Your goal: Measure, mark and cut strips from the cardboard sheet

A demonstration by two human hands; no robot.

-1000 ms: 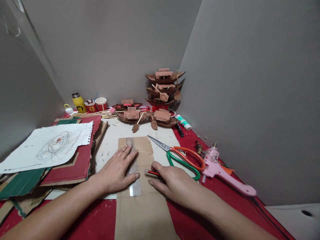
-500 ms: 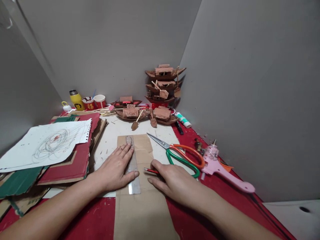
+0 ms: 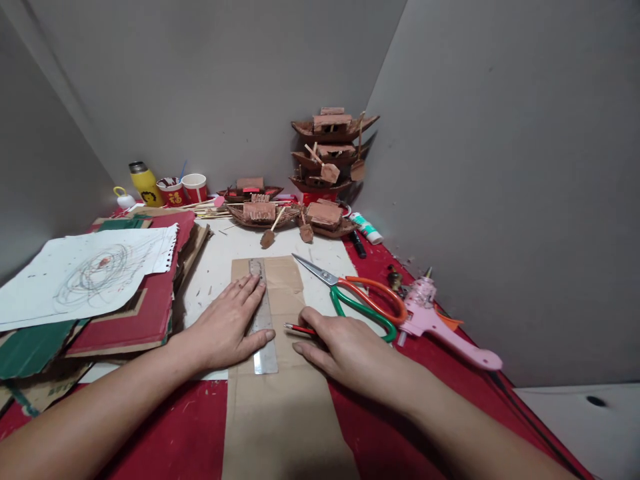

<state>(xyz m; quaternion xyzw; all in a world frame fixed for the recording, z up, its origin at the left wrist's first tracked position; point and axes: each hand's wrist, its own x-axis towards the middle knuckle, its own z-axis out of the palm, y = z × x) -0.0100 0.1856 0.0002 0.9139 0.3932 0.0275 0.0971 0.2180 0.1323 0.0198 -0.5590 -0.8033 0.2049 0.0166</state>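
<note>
Evidently the right grip, a bare hand, is closed around a slim red-and-black pencil, while the left grip lies flat and spread, pressing a clear plastic ruler onto a long brown cardboard strip on the red surface. The step in hand looks like measuring or marking; a ruled line would call for a steady ruler and the pencil at its edge. Beside the right grip lie steel scissors with orange and green handles. Farther off, a red paper cup bears a gold 福; any print on the teal-and-white tube is unreadable.
</note>
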